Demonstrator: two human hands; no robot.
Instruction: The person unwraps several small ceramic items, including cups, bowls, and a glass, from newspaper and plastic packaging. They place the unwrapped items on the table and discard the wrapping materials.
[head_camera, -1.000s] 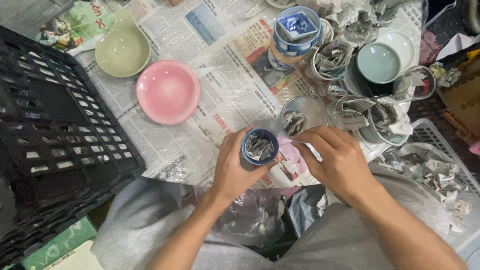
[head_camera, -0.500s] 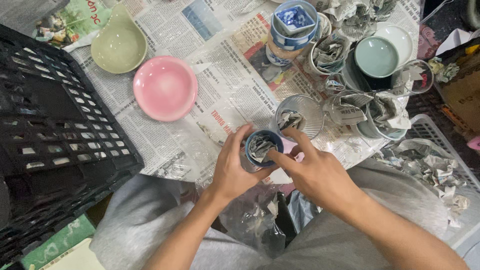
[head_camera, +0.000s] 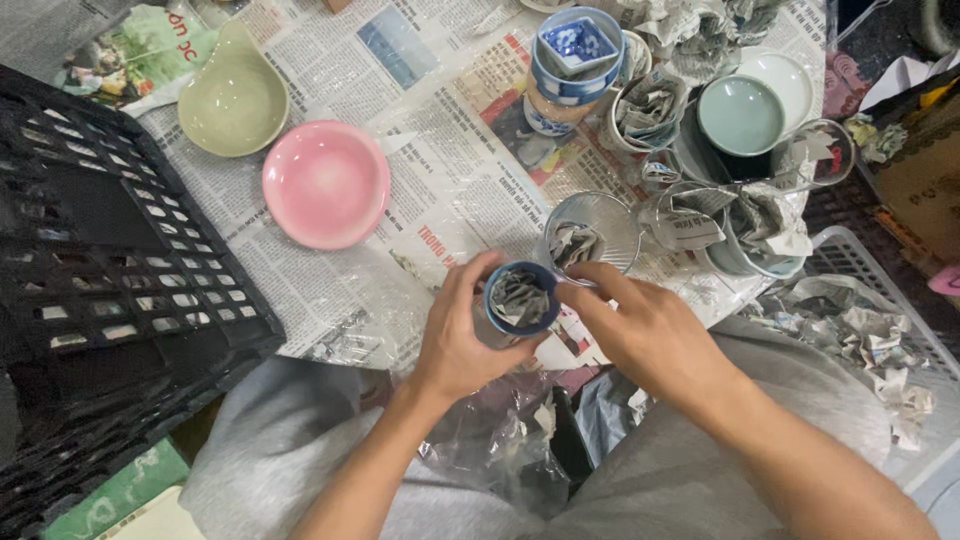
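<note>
My left hand (head_camera: 458, 340) grips a small blue-rimmed cup (head_camera: 521, 298) stuffed with crumpled newspaper, held just above my lap. My right hand (head_camera: 645, 335) rests against the cup's right side, its fingertips at the rim and on the paper inside. Just beyond the cup stands a clear glass (head_camera: 592, 232) with crumpled paper in it. Under my hands, a clear plastic bag (head_camera: 495, 440) lies across my grey-trousered legs.
On the newspaper-covered surface sit a pink bowl (head_camera: 325, 184), a pale green bowl (head_camera: 232, 98), a stack of blue-and-white cups (head_camera: 575, 62) and several paper-stuffed cups and bowls (head_camera: 740, 120) at the right. A black plastic crate (head_camera: 90, 290) fills the left. A white basket (head_camera: 865, 290) holds paper scraps.
My right hand has moved left from beside the cup onto its rim and the paper inside. The view shifted slightly; the left hand keeps holding the cup.
</note>
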